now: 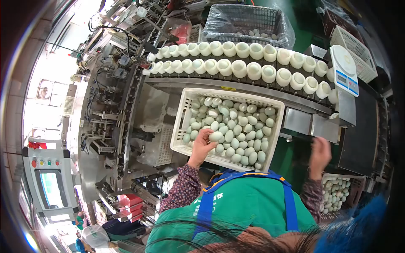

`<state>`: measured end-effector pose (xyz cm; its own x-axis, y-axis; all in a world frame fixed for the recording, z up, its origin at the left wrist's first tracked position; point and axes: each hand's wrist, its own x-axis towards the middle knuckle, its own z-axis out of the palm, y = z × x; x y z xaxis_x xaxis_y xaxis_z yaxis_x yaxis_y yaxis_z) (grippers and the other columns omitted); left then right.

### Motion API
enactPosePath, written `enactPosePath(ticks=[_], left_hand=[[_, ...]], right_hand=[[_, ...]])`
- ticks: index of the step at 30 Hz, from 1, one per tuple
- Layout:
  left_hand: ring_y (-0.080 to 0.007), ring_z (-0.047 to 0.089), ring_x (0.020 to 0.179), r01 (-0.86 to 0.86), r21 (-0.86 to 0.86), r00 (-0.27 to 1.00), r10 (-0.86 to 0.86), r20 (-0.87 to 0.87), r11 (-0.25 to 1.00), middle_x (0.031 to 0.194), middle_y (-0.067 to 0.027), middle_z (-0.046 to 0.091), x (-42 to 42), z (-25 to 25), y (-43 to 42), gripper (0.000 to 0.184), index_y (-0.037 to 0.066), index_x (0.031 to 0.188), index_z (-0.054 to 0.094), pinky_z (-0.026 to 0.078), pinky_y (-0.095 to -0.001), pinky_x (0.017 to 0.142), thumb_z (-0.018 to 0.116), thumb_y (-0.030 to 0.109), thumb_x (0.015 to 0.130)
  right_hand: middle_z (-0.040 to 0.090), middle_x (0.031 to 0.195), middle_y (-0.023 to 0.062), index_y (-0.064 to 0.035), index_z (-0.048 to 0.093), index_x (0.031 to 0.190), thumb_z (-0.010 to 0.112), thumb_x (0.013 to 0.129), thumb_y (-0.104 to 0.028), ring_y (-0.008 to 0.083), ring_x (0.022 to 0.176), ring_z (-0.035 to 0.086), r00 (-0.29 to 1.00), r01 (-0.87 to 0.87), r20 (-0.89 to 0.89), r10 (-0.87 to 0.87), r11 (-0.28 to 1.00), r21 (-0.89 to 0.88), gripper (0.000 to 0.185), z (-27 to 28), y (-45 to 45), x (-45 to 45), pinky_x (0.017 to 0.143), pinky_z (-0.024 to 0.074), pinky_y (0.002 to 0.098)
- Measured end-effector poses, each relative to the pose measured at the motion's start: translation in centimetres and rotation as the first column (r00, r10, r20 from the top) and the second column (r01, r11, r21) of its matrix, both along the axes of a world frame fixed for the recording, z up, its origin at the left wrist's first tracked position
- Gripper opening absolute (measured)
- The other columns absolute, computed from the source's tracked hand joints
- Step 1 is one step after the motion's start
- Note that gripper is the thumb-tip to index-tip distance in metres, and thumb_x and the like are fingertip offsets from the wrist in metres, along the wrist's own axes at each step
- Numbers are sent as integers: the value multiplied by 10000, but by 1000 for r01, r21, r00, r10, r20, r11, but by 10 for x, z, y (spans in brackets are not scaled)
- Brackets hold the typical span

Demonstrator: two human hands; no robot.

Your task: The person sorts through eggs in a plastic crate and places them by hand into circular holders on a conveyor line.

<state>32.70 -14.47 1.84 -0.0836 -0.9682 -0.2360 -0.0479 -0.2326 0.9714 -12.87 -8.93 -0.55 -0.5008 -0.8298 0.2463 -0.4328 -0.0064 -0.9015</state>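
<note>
My left hand (201,147) is closed on a pale green egg (215,136) over the left part of a white plastic crate (276,135). Many loose pale green and whitish eggs (236,130) fill that crate. To the right of the crate, my right hand (320,157) hangs near a steel ledge (325,126). Blur hides how its fingers are set, and no object shows in it. Beyond the crate, two rows of white round cups (238,68) run along a conveyor; eggs seem to sit in some of them.
A black plastic-lined crate (249,14) holding some eggs stands behind the conveyor. To the right is a digital scale (345,69). Another container of eggs (335,192) is at lower right. Machinery (105,114) and a control panel (49,181) occupy the left; a person (95,234) is at lower left.
</note>
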Motion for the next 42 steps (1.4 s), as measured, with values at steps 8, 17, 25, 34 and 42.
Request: enactPosePath(ticks=[8,17,25,34,42], left_hand=[[-115,602,1014,191,-121,982,-190,20,974,1172,-51,547,-47,13,15,466,53,1264,518,530,-258,798,665,-88,844],[-134,664,852,-236,-84,959,246,143,968,1056,-76,636,15,0,19,292,-7,1192,603,539,-259,719,625,-8,901],[-113,689,828,-396,-75,889,403,219,915,981,-45,667,59,-2,22,208,-14,1151,609,539,-246,698,615,115,988],[-318,609,1038,-6,-74,814,48,579,997,1173,-165,593,48,-22,14,436,30,1235,591,514,-413,895,718,158,838],[-425,468,1208,284,-6,478,-136,868,959,1338,-257,452,1,-30,5,698,110,1400,503,426,-472,1027,777,332,798]], right_hand=[[654,1099,73,-60,578,1311,633,898,-94,145,871,635,388,-893,342,856,441,-89,419,22,-79,207,720,540,281],[618,868,13,-39,647,994,587,928,-200,80,597,486,435,-805,671,600,593,-8,184,53,-238,178,509,407,233],[571,1153,236,66,504,1137,618,958,-49,348,1030,624,172,-537,916,363,814,-221,241,83,-497,90,844,600,403],[661,1078,34,-28,654,1114,518,1001,-117,169,968,666,700,-691,122,703,711,-133,199,95,-379,140,865,528,323],[602,1226,75,-154,651,1126,742,742,-193,283,1145,573,74,-907,-629,774,315,280,396,-16,-153,252,833,515,456]])
